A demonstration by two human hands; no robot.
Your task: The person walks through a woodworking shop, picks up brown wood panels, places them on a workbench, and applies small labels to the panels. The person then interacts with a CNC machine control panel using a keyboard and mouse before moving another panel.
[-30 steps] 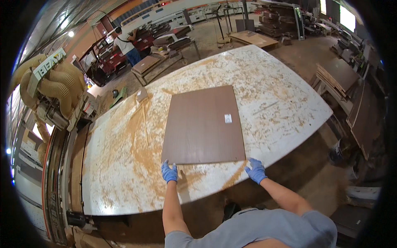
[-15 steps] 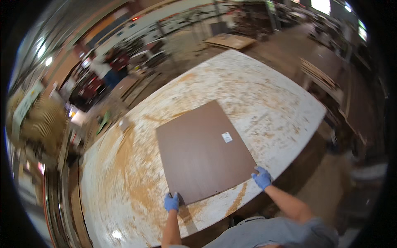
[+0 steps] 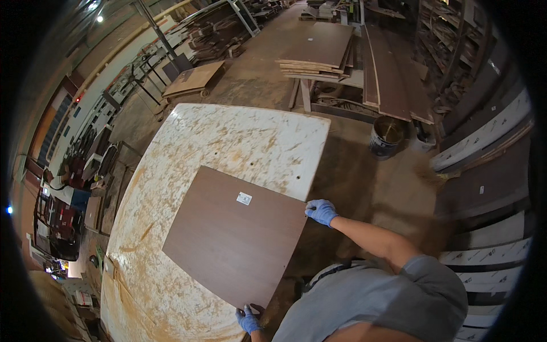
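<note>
A flat brown board (image 3: 231, 245) with a small white label (image 3: 244, 198) is tilted across the near right part of the white, dust-covered table (image 3: 256, 134). Its near edge reaches past the table's edge towards my body. My right hand (image 3: 322, 212), in a blue glove, grips the board's right corner, fingers closed on it. At the near corner, my left hand (image 3: 248, 319) in a matching glove is closed on the edge. The underside of the board, and the fingers beneath it, are hidden.
Beyond the table, a stack of brown boards (image 3: 319, 45) rests on a stand. A dark bucket (image 3: 386, 138) stands on the floor to the right, near leaning panels (image 3: 484, 188). Another person (image 3: 65, 188) is at the far left. A pallet of board (image 3: 194, 77) lies farther back.
My view has swung to the right. The board has turned and moved to the table's near right edge, with both hands still gripping its corners.
</note>
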